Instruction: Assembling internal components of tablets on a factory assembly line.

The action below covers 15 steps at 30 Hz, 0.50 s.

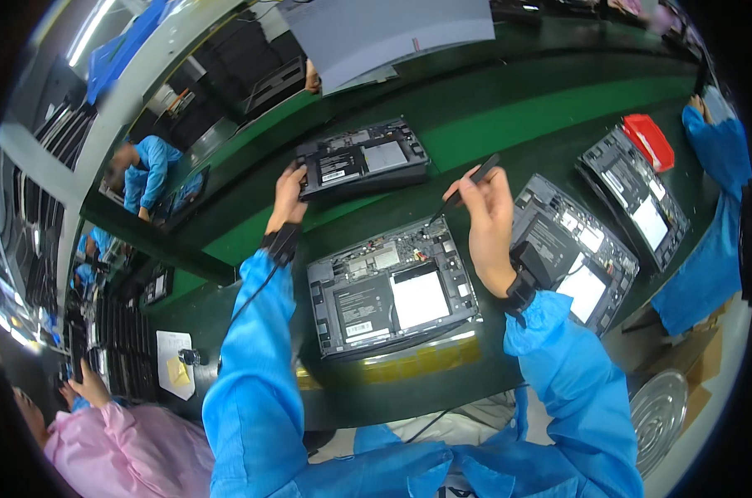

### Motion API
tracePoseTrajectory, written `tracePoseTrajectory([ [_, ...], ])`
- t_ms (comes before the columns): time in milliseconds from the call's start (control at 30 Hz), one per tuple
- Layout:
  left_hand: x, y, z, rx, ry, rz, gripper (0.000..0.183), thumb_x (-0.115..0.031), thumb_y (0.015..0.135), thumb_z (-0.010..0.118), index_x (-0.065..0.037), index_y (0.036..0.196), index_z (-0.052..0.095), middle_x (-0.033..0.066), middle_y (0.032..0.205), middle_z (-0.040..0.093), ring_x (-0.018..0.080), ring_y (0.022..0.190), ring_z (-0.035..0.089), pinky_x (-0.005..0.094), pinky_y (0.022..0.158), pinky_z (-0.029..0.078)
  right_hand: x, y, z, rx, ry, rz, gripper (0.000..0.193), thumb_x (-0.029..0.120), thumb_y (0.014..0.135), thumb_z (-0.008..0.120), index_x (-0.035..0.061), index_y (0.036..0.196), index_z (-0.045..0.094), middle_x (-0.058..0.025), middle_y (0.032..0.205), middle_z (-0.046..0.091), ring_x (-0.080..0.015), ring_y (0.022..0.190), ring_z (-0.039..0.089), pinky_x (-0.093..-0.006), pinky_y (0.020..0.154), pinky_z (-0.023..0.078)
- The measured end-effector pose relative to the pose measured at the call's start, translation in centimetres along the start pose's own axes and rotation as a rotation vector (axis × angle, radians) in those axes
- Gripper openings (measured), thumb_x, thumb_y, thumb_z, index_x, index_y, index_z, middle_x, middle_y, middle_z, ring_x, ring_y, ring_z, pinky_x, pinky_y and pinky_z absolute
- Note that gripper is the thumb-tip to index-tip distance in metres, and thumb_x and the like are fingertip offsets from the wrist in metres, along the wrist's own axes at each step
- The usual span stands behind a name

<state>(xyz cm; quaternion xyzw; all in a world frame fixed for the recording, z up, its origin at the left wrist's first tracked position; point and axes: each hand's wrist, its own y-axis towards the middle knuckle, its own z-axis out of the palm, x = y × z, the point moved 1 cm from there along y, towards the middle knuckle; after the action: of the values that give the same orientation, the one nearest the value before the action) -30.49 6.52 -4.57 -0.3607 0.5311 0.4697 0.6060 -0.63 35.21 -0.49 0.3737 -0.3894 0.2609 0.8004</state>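
Beyond the middle of the bench, my left hand (289, 192) grips the left edge of an opened laptop base (384, 153), whose battery and circuit board are exposed. My right hand (489, 220) pinches black tweezers (480, 170), with the thin tip slanting down to the left. That tip is just above or at the upper right corner of a second opened laptop base (363, 303), which lies flat in front of me; contact I cannot tell. A white rectangle covers part of its inside. To the right of my right hand rests another opened laptop base (617, 266).
Farther right are one more opened laptop (625, 187) and a red tray (648, 143). A co-worker's blue sleeve (716, 158) reaches in there. At left, a stack of dark panels (122, 349) stands near a white card (175, 378) and a person in pink (135, 440).
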Motion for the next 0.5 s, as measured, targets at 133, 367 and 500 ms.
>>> tracePoseTrajectory([
  [133, 3.5, 4.2, -8.6, -0.405, 1.025, 0.428, 0.041, -0.009, 0.103, 0.058, 0.005, 0.141, 0.060, 0.0167, 0.118, 0.074, 0.0223, 0.094, 0.072, 0.0347, 0.085, 0.056, -0.2, -0.6, 2.5, 0.232, -0.282, -0.098, 0.015, 0.012, 0.103, 0.068, 0.0016, 0.104, 0.058, -0.0056, 0.091, 0.070, -0.0092, 0.080, 0.061, -0.0264, 0.074, 0.048],
  [367, -8.4, -19.9, 10.5, 0.467, 1.087, 0.672, 0.017, -0.009, 0.093, 0.068, -0.002, 0.107, 0.076, 0.0093, 0.112, 0.077, 0.0240, 0.091, 0.068, 0.0368, 0.083, 0.055, -0.6, -1.7, 0.1, 0.285, -0.221, 0.185, 0.022, 0.007, 0.095, 0.079, -0.0017, 0.104, 0.061, -0.0073, 0.098, 0.073, -0.0102, 0.087, 0.070, -0.0273, 0.078, 0.057],
  [500, -4.8, -25.5, 10.7, 0.586, 1.237, 0.804, 0.033, -0.019, 0.088, 0.075, -0.008, 0.119, 0.076, 0.0041, 0.124, 0.074, 0.0233, 0.090, 0.064, 0.0375, 0.080, 0.053, -0.2, -3.1, -1.6, 0.306, -0.243, 0.310, 0.023, 0.005, 0.093, 0.081, -0.0017, 0.105, 0.064, -0.0098, 0.097, 0.075, -0.0111, 0.087, 0.072, -0.0258, 0.078, 0.057],
])
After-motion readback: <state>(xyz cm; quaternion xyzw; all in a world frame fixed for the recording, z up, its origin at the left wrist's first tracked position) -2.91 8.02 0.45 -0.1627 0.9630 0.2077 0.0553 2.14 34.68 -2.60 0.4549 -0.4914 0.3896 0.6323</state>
